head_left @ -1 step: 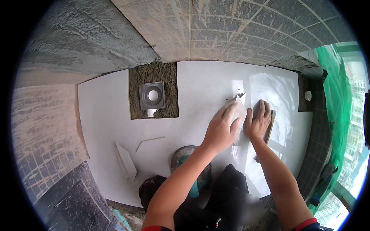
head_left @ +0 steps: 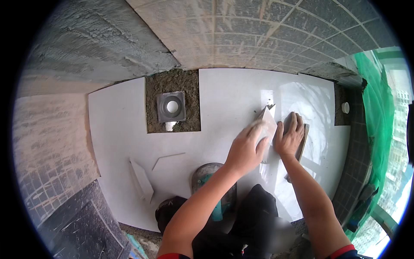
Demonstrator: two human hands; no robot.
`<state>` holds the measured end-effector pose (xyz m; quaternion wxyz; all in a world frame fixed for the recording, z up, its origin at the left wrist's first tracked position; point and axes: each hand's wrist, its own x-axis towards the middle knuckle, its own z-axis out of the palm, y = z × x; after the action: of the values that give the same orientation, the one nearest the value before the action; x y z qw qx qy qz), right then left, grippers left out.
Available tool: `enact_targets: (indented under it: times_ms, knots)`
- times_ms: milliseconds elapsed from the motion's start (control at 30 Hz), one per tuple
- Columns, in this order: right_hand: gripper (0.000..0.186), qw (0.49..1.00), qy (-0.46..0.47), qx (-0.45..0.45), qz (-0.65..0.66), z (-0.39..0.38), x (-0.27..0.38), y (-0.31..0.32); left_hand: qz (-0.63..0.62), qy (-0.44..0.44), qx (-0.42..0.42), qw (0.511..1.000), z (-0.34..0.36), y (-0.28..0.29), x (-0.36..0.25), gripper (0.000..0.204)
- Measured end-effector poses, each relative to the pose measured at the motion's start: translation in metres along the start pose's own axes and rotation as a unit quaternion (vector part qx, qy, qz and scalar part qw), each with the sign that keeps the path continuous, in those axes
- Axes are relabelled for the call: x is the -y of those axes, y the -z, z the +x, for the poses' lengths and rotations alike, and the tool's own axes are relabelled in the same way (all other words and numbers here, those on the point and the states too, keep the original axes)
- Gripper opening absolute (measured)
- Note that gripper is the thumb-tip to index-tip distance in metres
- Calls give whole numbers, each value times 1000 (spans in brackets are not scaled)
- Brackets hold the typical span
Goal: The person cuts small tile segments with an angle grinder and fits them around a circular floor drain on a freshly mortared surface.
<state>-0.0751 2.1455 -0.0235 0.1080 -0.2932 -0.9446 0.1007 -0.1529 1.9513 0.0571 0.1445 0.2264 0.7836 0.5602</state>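
My left hand grips a narrow white tile piece with a pointed end and dark cut edges, tilted over the white floor tiles. My right hand lies just to its right, fingers spread over a long dark-grey piece with a straight edge, whose exact kind I cannot tell. Loose white offcuts lie at the lower left. A square drain fitting with a round opening sits in an unfinished patch of rough mortar left of my hands.
Walls border the floor, including a tiled one. Green netting hangs at the right. A white pipe end stands in a right-hand cutout. A rounded container is by my dark-clad knees; dark slabs lie lower left.
My left hand's fingers have shifted slightly down toward me along the white piece. My right hand and the loose offcuts look the same.
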Motion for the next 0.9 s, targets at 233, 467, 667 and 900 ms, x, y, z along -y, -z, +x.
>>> enact_targets:
  times_ms: [233, 467, 667, 900]
  knots:
    - [66, 1000, 4, 0, -11, 1, -3, -3, 47, 49, 57, 996, -102, 56, -30, 24]
    - [65, 1000, 18, -9, -13, -1, -4, -7, 35, 123, 30, 991, -175, 76, -31, 19]
    - [64, 999, 20, -14, -23, 0, -9, -10, 89, 168, -107, 976, -141, 92, -22, 28]
    - [63, 999, 26, -17, -23, 1, -8, -11, 433, 319, -28, 843, -85, 99, 62, 99]
